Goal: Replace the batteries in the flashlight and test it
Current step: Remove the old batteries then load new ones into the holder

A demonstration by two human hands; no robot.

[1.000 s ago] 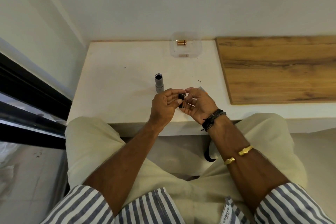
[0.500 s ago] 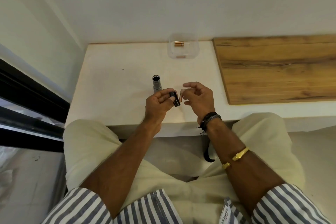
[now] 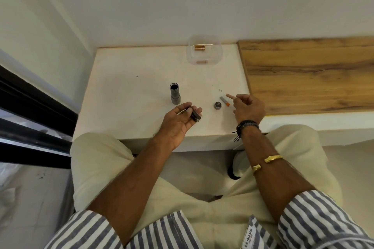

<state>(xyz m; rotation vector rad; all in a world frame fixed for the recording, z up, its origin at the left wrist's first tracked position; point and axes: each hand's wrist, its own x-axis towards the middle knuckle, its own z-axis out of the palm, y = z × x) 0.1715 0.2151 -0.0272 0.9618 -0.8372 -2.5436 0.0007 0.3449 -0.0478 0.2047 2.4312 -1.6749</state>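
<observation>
The grey flashlight body (image 3: 174, 94) stands upright on the white table (image 3: 129, 87), its open end up. My left hand (image 3: 178, 120) holds a black battery holder (image 3: 194, 115) between thumb and fingers, just in front of the flashlight. The round tail cap (image 3: 217, 105) sits on the table to the right. Beside it lies a grey battery with an orange end (image 3: 224, 101). My right hand (image 3: 247, 107) hovers just right of that battery, index finger extended above it, holding nothing.
A clear plastic box (image 3: 204, 50) at the table's back edge holds copper-coloured batteries (image 3: 200, 47). A wooden board (image 3: 311, 75) covers the surface to the right. A dark window frame (image 3: 30, 107) runs along the left. My knees are under the table's front edge.
My hands have parted. The right hand moved right and away from the holder; a grey battery and the tail cap now show on the table. The left hand keeps the holder.
</observation>
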